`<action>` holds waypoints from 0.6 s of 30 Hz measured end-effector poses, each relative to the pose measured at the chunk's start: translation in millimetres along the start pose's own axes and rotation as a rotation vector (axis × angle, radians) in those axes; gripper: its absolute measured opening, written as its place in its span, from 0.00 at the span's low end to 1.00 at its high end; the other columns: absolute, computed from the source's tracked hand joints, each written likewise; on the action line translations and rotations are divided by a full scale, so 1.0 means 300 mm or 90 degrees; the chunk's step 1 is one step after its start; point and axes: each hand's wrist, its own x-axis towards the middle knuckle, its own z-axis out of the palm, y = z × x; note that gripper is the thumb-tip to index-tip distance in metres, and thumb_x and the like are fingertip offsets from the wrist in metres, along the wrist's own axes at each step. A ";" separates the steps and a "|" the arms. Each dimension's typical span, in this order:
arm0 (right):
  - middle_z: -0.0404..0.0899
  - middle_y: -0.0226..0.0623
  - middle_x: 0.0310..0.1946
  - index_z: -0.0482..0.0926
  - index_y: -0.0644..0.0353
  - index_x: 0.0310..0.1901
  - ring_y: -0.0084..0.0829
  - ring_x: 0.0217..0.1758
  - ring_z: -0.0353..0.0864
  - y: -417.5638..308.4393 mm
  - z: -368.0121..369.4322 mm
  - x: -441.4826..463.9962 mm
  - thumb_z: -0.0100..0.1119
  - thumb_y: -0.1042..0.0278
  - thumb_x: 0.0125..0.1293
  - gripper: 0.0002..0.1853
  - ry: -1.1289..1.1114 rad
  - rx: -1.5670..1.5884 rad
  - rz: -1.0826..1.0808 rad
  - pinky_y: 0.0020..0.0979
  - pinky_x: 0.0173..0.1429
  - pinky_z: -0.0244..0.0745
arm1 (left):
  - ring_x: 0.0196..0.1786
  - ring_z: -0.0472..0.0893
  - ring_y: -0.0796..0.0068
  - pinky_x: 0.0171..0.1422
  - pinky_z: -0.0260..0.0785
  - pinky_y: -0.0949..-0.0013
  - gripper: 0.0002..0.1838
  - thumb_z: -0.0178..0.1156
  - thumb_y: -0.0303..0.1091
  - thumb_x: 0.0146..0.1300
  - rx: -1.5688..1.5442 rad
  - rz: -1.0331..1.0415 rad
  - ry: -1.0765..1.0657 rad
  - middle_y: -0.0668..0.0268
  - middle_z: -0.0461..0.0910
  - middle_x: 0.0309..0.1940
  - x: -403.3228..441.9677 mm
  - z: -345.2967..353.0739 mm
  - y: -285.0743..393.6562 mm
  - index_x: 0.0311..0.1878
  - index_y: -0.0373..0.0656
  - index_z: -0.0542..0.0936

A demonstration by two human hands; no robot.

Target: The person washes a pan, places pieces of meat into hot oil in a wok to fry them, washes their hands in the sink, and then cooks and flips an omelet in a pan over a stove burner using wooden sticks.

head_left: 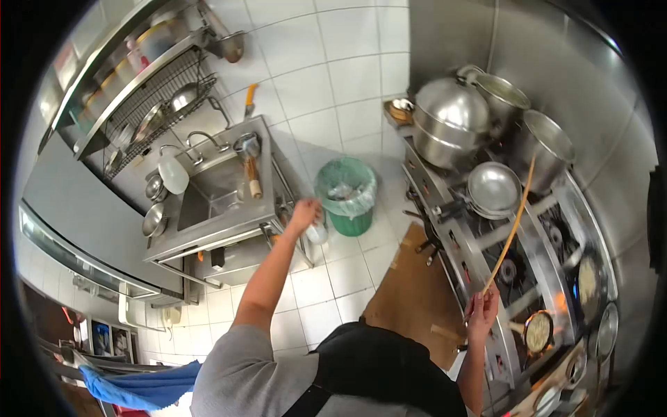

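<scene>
My right hand [481, 311], at the front edge of the stove, is closed around the lower end of a long, thin wooden stick [515, 231]. The stick slants up past a stack of metal pans [494, 189], and its far end appears in front of a tall open pot [547, 144]. Out over the floor, my left hand [304, 215] is closed and slightly blurred. Just below it shows a whitish, translucent object [317, 233]; whether the hand grips it I cannot tell. A green bin [352, 221] with a clear liner stands right of that hand.
At left is a steel sink [208, 198] with a wood-handled tool [252, 177] at its edge. The stove [511, 299] runs along the right, with a large lidded pot [451, 118] and a small pan [538, 331] near a flame. Cardboard [399, 295] covers part of the floor.
</scene>
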 end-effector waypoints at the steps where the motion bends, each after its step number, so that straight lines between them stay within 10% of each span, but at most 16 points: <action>1: 0.69 0.23 0.28 0.73 0.62 0.62 0.13 0.25 0.65 0.015 0.119 0.092 0.51 0.66 0.80 0.15 -0.029 -0.019 0.023 0.17 0.28 0.61 | 0.29 0.83 0.71 0.26 0.78 0.65 0.20 0.56 0.46 0.75 -0.016 0.069 0.107 0.61 0.83 0.32 0.131 -0.145 0.237 0.44 0.36 0.82; 10: 0.69 0.22 0.24 0.77 0.62 0.54 0.14 0.23 0.64 0.157 0.470 0.421 0.51 0.67 0.80 0.11 -0.182 -0.004 0.035 0.19 0.27 0.59 | 0.33 0.84 0.75 0.27 0.77 0.69 0.23 0.58 0.47 0.74 0.129 0.395 0.510 0.60 0.85 0.36 0.684 -0.827 1.040 0.56 0.35 0.81; 18: 0.77 0.28 0.27 0.80 0.64 0.48 0.15 0.25 0.71 0.253 0.847 0.691 0.55 0.67 0.76 0.10 -0.259 -0.121 0.155 0.22 0.29 0.67 | 0.35 0.87 0.71 0.32 0.81 0.66 0.28 0.60 0.50 0.72 0.029 0.392 0.473 0.58 0.86 0.35 1.003 -1.192 1.535 0.61 0.33 0.79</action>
